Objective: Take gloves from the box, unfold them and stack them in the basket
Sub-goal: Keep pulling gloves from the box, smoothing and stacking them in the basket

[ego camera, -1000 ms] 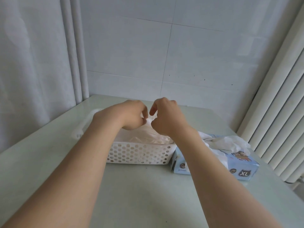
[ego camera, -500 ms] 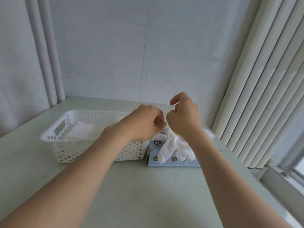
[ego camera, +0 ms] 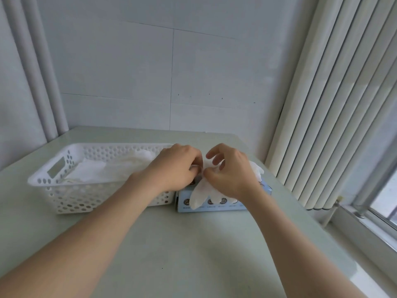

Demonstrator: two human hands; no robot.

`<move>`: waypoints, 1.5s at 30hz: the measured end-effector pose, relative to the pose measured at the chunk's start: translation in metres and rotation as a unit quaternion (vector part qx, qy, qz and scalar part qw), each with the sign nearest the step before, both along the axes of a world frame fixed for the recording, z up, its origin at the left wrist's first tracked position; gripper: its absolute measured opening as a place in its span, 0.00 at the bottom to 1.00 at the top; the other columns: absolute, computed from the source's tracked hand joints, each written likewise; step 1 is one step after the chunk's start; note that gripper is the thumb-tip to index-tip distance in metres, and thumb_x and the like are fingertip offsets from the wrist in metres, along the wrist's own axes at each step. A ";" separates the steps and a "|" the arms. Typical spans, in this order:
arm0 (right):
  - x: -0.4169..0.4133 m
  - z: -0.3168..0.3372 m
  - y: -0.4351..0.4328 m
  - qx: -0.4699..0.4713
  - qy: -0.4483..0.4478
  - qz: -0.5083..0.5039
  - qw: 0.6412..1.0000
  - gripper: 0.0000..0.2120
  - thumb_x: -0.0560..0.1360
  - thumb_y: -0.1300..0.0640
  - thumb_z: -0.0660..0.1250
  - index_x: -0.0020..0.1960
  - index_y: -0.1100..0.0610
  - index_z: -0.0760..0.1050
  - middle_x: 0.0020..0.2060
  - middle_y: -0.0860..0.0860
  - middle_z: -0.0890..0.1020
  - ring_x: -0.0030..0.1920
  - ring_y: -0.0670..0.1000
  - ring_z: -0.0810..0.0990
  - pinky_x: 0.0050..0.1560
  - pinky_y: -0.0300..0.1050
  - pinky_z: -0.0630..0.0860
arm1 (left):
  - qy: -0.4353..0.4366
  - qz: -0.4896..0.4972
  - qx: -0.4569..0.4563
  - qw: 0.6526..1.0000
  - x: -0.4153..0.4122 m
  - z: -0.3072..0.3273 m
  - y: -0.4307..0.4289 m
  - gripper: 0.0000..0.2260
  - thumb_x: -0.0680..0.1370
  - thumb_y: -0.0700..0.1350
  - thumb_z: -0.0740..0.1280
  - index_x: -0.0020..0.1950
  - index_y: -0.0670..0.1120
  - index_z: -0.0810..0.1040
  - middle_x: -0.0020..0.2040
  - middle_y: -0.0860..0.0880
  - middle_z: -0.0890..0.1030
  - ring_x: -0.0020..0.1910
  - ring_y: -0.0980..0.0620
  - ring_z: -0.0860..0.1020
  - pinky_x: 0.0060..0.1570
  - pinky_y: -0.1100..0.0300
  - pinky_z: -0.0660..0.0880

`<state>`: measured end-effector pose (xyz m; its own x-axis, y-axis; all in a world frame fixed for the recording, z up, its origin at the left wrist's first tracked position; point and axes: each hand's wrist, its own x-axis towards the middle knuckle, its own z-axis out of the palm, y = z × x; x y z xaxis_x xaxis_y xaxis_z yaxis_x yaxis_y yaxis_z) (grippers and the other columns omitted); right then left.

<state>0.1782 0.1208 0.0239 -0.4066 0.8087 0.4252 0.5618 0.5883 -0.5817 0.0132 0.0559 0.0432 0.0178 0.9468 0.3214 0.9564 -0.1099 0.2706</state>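
Observation:
A light blue glove box (ego camera: 214, 204) lies on the table just right of a white perforated basket (ego camera: 71, 196). White gloves (ego camera: 200, 193) spill out of the box top and hang over its front. My left hand (ego camera: 175, 168) rests curled on the box's left end, its fingers on the white glove material. My right hand (ego camera: 229, 172) hovers over the box and pinches a white glove between thumb and a finger, the other fingers raised. Flattened white gloves (ego camera: 94, 171) lie in the basket.
The pale green table (ego camera: 193, 244) meets a white wall behind. Vertical blinds (ego camera: 335, 100) and a window sill (ego camera: 365, 224) run along the right. White pipes (ego camera: 32, 67) stand at the back left corner.
Both hands moved from over the basket to the glove box and lowered onto it. The right hand now pinches a glove from the box.

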 end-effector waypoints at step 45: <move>-0.001 0.024 -0.027 -0.157 0.346 0.104 0.919 0.12 0.83 0.62 0.61 0.62 0.53 0.80 0.49 0.64 0.85 0.42 0.53 0.81 0.47 0.52 0.80 | -0.683 -0.115 0.028 0.721 0.001 0.028 -0.005 0.17 0.77 0.37 0.71 0.38 0.50 0.66 0.35 0.51 0.74 0.35 0.52 0.75 0.33 0.61 0.72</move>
<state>0.1777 0.0943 0.0482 -0.2866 0.8707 0.3996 -0.1132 0.3834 -0.9166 0.0141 0.0506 0.0713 -0.1979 0.9541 0.2250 -0.2430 -0.2701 0.9317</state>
